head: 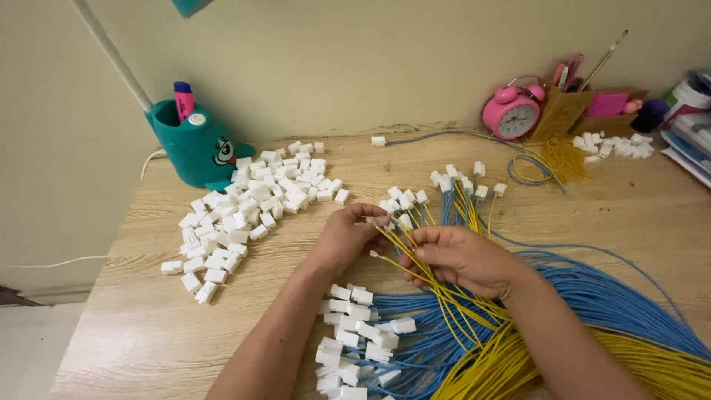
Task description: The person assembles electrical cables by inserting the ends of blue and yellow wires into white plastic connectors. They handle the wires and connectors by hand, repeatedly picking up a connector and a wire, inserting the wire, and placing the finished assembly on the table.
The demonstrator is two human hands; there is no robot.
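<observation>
My left hand (346, 235) pinches a small white plastic connector (382, 220) at the tip of a yellow wire. My right hand (461, 259) grips a bunch of thin yellow wires (444, 296) just behind it. Both hands sit over the middle of a wooden desk (133, 326). Under them fan out blue wires (592, 296) and more yellow wires (518, 363), many ending in white connectors (355, 333). Another cluster of finished wire ends (459, 185) lies just beyond my hands.
A pile of loose white connectors (248, 204) lies to the left, in front of a teal pen holder (194, 144). A pink alarm clock (511, 112), cardboard organiser (566, 107), small connector heap (615, 144) and coiled wires (544, 163) stand at the back right.
</observation>
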